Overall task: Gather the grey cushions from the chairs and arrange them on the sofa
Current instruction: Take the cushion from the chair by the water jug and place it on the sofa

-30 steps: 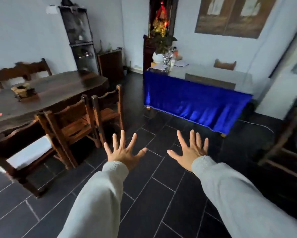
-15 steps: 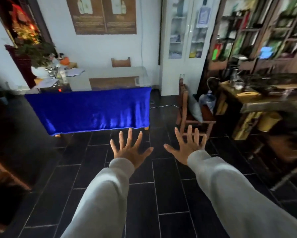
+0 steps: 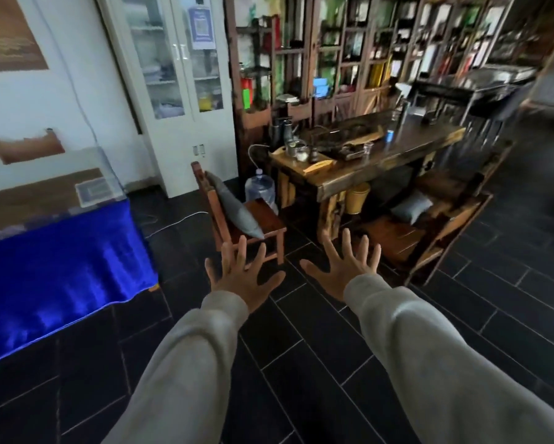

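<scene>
A grey cushion (image 3: 235, 208) leans against the back of a wooden chair (image 3: 262, 219) at the middle of the view. A second grey cushion (image 3: 411, 206) lies on another wooden chair (image 3: 429, 232) to the right, beside the tea table. My left hand (image 3: 240, 277) is stretched out in front of me, fingers spread, holding nothing, just short of the first chair. My right hand (image 3: 349, 267) is likewise spread and empty, between the two chairs. No sofa is in view.
A dark wooden tea table (image 3: 381, 155) with cups and trays stands behind the chairs. A water jug (image 3: 261, 192) sits on the floor beside it. A blue-draped table (image 3: 54, 267) is at the left, a white glass cabinet (image 3: 176, 91) and wooden shelves (image 3: 365, 52) behind.
The view has swung right, from the dining table past the blue-draped table to the tea table and its chairs. Both hands stay spread and empty in front of me.
</scene>
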`<action>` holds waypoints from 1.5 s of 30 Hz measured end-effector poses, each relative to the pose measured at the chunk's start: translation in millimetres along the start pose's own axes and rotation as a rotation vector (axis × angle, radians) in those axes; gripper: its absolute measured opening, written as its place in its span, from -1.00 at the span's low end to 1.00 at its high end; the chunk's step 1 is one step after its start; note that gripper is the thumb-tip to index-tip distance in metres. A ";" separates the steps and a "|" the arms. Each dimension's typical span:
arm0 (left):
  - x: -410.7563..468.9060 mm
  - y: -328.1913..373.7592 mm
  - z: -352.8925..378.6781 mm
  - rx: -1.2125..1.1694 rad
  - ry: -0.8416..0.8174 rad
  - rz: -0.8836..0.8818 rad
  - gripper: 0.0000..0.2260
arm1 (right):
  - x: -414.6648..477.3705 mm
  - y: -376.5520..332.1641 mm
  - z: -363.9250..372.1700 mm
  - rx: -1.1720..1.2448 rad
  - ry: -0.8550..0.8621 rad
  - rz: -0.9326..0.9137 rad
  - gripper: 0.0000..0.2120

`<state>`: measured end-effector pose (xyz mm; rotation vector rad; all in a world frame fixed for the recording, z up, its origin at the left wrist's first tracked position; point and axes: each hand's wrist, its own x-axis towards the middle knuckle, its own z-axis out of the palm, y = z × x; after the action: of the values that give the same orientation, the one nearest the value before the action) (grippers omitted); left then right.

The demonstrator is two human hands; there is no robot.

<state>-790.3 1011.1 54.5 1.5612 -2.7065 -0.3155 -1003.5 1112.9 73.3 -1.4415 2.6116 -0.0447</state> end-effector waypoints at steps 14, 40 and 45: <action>247.1 129.4 17.7 -0.013 -0.006 -0.096 -0.15 | 269.2 101.8 -36.6 0.040 -0.082 -0.001 -0.01; 656.6 -39.3 -15.7 -0.262 -0.313 -0.630 -0.05 | 759.5 -110.8 -60.1 -0.088 -0.251 -0.296 -0.03; 714.2 -74.0 10.1 -0.410 -0.315 -0.762 -0.05 | 844.1 -159.2 -45.3 -0.100 -0.304 -0.391 -0.05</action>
<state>-1089.1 364.8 -38.8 2.4560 -1.8719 -1.1057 -1318.8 313.8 30.0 -1.8117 2.0911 0.2430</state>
